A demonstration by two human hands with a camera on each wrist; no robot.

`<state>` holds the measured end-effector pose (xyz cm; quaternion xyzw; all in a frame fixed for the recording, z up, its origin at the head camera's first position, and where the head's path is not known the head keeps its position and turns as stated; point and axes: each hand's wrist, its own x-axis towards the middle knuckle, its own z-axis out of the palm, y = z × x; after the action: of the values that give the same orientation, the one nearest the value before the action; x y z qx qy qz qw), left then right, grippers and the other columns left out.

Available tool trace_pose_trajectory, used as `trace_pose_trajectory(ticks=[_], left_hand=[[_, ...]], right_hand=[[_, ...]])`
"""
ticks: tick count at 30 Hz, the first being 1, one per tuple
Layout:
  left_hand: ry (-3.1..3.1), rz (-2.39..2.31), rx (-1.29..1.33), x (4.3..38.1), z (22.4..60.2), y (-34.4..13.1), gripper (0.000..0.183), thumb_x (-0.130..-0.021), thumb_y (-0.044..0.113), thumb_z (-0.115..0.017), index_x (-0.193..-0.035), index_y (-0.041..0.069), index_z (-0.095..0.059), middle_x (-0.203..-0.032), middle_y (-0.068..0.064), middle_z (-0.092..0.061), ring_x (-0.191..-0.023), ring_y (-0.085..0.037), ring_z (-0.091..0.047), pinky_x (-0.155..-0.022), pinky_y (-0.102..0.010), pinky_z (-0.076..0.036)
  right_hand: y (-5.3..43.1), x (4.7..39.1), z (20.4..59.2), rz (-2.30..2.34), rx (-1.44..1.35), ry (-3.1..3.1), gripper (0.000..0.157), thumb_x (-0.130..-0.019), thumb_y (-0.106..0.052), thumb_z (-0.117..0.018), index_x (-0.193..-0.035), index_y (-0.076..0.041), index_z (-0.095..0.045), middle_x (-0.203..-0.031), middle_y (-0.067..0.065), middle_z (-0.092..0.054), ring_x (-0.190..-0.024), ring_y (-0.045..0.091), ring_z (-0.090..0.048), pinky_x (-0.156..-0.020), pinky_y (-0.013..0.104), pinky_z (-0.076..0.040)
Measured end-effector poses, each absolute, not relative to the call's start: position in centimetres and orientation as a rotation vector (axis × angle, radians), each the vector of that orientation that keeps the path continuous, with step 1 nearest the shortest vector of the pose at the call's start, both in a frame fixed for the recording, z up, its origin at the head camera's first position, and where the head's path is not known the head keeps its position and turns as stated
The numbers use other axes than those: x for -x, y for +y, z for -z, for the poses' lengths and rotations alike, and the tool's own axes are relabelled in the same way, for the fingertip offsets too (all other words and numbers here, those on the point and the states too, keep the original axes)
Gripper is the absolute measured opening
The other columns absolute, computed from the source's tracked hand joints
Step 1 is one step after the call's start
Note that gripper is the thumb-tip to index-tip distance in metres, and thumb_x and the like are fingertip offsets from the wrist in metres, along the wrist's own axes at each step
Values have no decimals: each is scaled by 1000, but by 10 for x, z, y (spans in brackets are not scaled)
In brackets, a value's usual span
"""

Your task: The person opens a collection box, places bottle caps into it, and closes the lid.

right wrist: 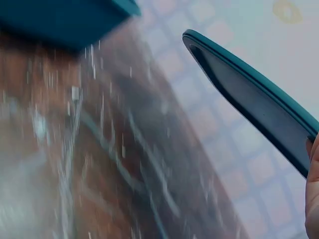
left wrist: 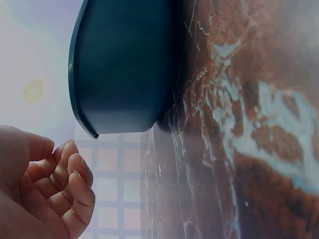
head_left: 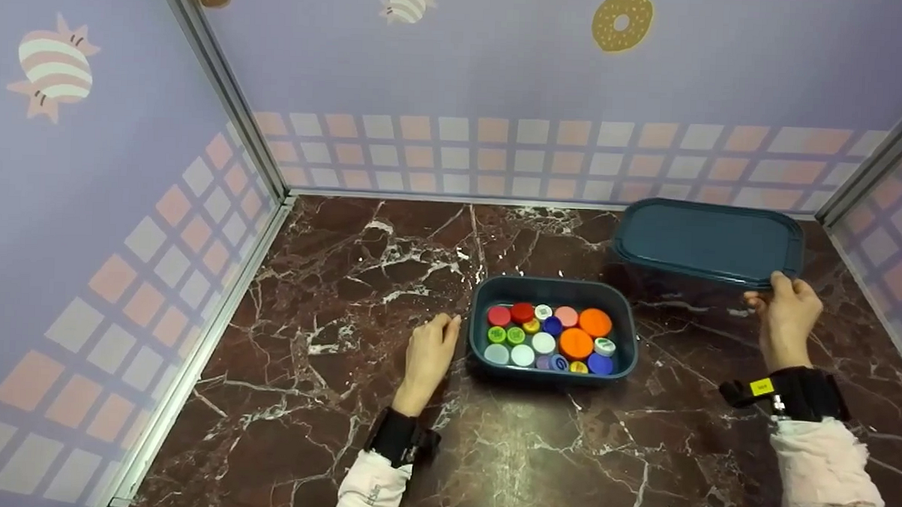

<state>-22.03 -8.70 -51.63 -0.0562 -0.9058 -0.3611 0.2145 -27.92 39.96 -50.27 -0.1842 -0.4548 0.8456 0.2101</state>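
A dark teal lunch-box lid (head_left: 710,241) is raised at the back right, its near right corner pinched by my right hand (head_left: 790,314). The right wrist view shows the lid (right wrist: 244,89) tilted above the tabletop, with only the edge of the hand (right wrist: 313,191) in sight. The matching dark box (head_left: 548,375) stands uncovered in the middle, holding many coloured bottle caps (head_left: 576,344). Just left of the box, my left hand (head_left: 430,354) has loosely curled fingers and holds nothing. Its fingertips are close to the box wall (left wrist: 124,64) in the left wrist view.
Both objects are over a dark red marbled tabletop (head_left: 326,399). A patterned back wall (head_left: 503,60) borders its far edge, a left panel (head_left: 137,220) stands along the left side, and another panel (head_left: 899,216) closes the right.
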Motion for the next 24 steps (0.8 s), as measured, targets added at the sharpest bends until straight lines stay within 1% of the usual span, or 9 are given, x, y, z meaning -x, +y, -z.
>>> trace_pose_trajectory(ticks=[1,2,3,6,7,9,16,21,24], left_hand=[[-2510,998,157,220,516,-87,26,-89,17,-57,-65,11,-49,-54,0,-42,-48,-19,-44,-45,-36,-38],[-2507,995,158,220,516,-86,27,-89,17,-58,-64,11,-48,-54,0,-42,-48,-19,-44,-45,-37,-38],[-2503,992,160,220,515,-86,27,-89,17,-58,-64,12,-47,-54,0,-42,-48,-20,-44,-44,-38,-39],[-2487,988,176,220,513,-85,27,-88,17,-58,-64,12,-48,-53,0,-43,-47,-20,-45,-45,-38,-39],[-2479,983,184,220,512,-85,27,-88,17,-58,-64,12,-48,-53,0,-44,-47,-20,-45,-45,-39,-39],[-2465,970,208,221,511,-85,26,-88,16,-58,-64,11,-50,-53,1,-44,-47,-19,-45,-45,-38,-39],[-2413,958,290,223,499,-76,26,-88,16,-59,-64,11,-50,-53,2,-41,-46,-16,-41,-43,-33,-35],[-2366,938,390,228,480,-59,24,-89,18,-58,-66,10,-53,-55,3,-47,-46,-15,-45,-44,-32,-37],[-2358,923,454,230,468,-48,25,-90,18,-56,-66,11,-52,-55,4,-47,-45,-14,-45,-43,-30,-36]], right_hand=[[394,280,503,-2386,449,-1218,24,-90,-6,-54,-77,1,-35,-72,14,-46,-48,23,-56,-43,27,-46],[380,276,492,-2400,443,-1188,21,-90,-4,-52,-79,4,-36,-69,15,-47,-46,23,-55,-42,26,-44],[373,275,491,-2421,397,-1173,19,-90,-3,-53,-81,6,-39,-68,16,-49,-45,23,-55,-41,26,-44],[350,273,485,-2482,308,-1128,16,-89,-1,-53,-83,7,-40,-66,16,-53,-44,22,-55,-40,25,-44],[328,262,467,-2461,309,-1142,17,-88,0,-54,-83,8,-39,-65,16,-54,-44,22,-55,-40,25,-44],[307,255,457,-2515,277,-1130,15,-89,-1,-52,-85,7,-40,-64,15,-54,-45,20,-55,-41,24,-44],[259,250,462,-2580,238,-1247,11,-92,-3,-48,-86,4,-42,-66,12,-56,-48,19,-55,-46,23,-46],[243,251,467,-2580,216,-1337,13,-93,-7,-47,-90,5,-43,-70,11,-56,-52,19,-56,-49,23,-46],[239,252,469,-2589,198,-1342,13,-93,-7,-49,-90,5,-44,-71,11,-56,-53,19,-56,-50,23,-47]])
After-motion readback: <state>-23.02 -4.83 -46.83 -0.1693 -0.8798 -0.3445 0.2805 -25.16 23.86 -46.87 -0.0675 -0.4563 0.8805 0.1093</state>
